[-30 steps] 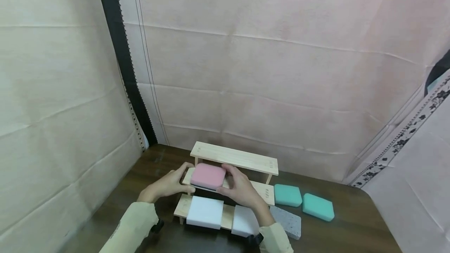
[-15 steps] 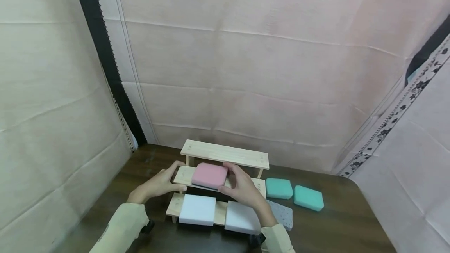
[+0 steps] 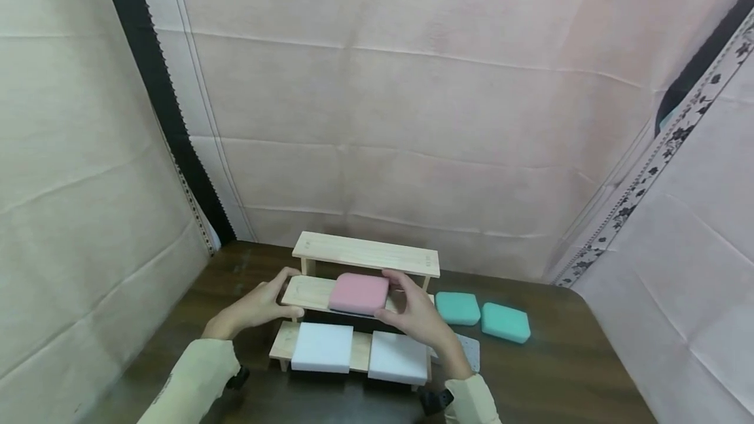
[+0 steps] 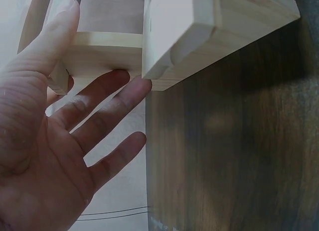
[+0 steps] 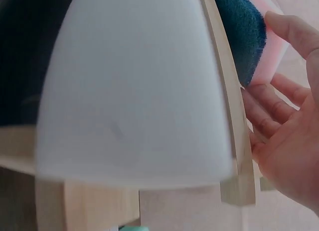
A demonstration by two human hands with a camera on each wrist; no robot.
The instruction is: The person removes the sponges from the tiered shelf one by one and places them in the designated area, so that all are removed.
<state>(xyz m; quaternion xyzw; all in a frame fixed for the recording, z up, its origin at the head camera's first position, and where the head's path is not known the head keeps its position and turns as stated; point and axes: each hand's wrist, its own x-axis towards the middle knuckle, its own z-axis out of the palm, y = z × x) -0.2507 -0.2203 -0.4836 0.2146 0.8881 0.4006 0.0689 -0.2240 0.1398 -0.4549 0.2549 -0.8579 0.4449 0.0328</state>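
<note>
A pink sponge (image 3: 358, 293) lies on the middle step of a three-step pale wooden rack (image 3: 307, 292). Its dark green scouring layer (image 5: 243, 39) faces down, as the right wrist view shows. My right hand (image 3: 425, 319) pinches the sponge at its right end, thumb at the front corner and fingers behind. My left hand (image 3: 250, 309) spans the left end of that same step, thumb at the front edge and fingers at the back. In the left wrist view its lower fingers reach out almost straight under the wood. Two white blocks (image 3: 321, 347) sit on the lowest step.
The top step (image 3: 368, 252) stands behind, with nothing on it. Two teal sponges (image 3: 457, 308) lie on the dark wooden table (image 3: 542, 378) right of the rack. A grey speckled block (image 3: 471, 351) shows partly behind my right forearm. Pale cloth walls (image 3: 400, 116) enclose the table.
The pink sponge has slid right along the middle step with my right hand, away from my left hand. My left hand stays at the step's left end. The head view has shifted right.
</note>
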